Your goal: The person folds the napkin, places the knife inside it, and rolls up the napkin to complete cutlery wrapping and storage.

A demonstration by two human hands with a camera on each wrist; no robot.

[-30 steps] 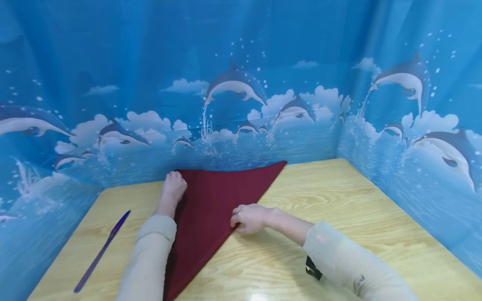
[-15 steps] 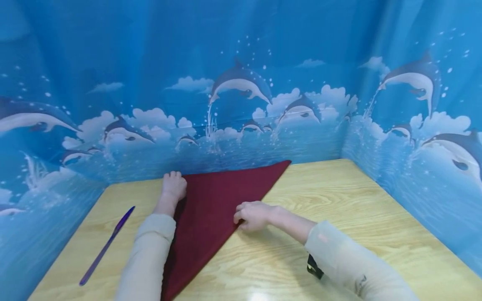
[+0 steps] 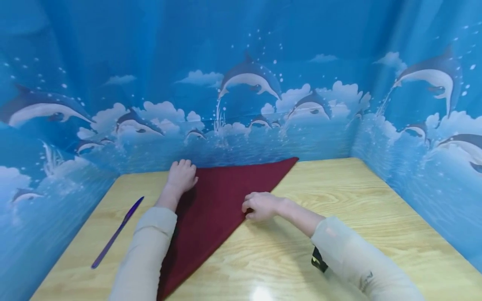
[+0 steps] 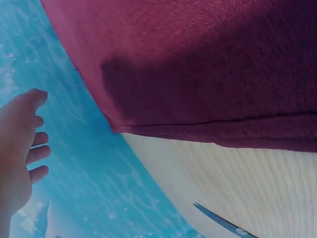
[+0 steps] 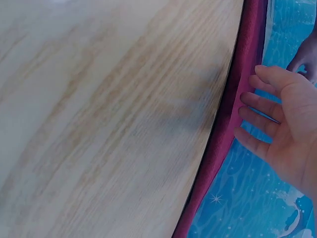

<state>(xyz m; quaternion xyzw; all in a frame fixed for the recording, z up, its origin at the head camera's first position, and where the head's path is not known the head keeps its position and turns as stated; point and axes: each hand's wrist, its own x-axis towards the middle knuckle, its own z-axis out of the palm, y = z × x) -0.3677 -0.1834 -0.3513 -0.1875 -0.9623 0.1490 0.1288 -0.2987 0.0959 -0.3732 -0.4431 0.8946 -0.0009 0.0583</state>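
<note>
On the wooden table [image 3: 376, 209] lies a maroon cloth [image 3: 222, 200], its far left corner seemingly settled since the left hand [image 3: 182, 175] lifted off, fingers loose, while relaxed fingers of the right hand [image 3: 263, 205] rest at its slanted edge.

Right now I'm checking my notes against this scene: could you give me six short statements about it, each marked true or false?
1. The cloth is dark red. True.
2. The purple knife lies on top of the cloth. False: it lies on the table, left of the cloth in the head view.
3. The right hand is at the cloth's diagonal edge. True.
4. The left hand holds the purple knife. False: it is near the cloth's far left corner, apart from the purple knife.
5. The blue backdrop is printed with dolphins. True.
6. Both sleeves are black. False: they are pale.
</note>
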